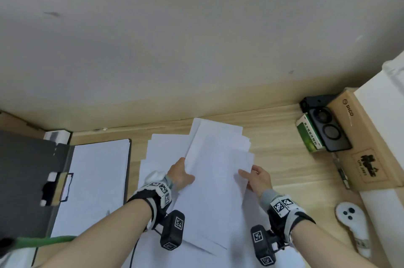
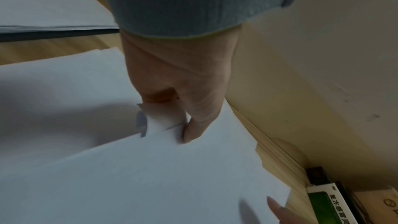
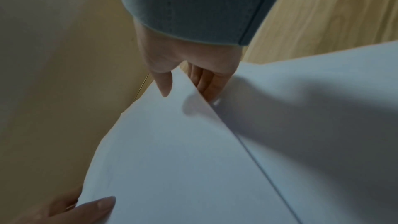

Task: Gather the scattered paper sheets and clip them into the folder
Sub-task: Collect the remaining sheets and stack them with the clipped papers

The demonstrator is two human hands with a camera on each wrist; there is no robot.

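Note:
A loose stack of white paper sheets (image 1: 218,171) is raised off the wooden desk between both hands. My left hand (image 1: 181,175) pinches its left edge, thumb on top (image 2: 193,125), the sheet edges curling under the thumb. My right hand (image 1: 256,178) pinches the right edge, thumb above (image 3: 164,83) and fingers (image 3: 206,83) underneath. More white sheets (image 1: 166,147) lie spread on the desk below. The dark folder (image 1: 28,180) lies open at the left, its clip (image 1: 59,189) on the inner cover and white paper (image 1: 96,180) on its right half.
At the right stand a cardboard box (image 1: 367,136), a black headset (image 1: 328,130) and a green-and-white packet (image 1: 308,134). A white controller (image 1: 352,222) lies near the right front. A wall runs close behind the desk (image 1: 279,158). A green cable (image 1: 43,241) crosses the folder's near corner.

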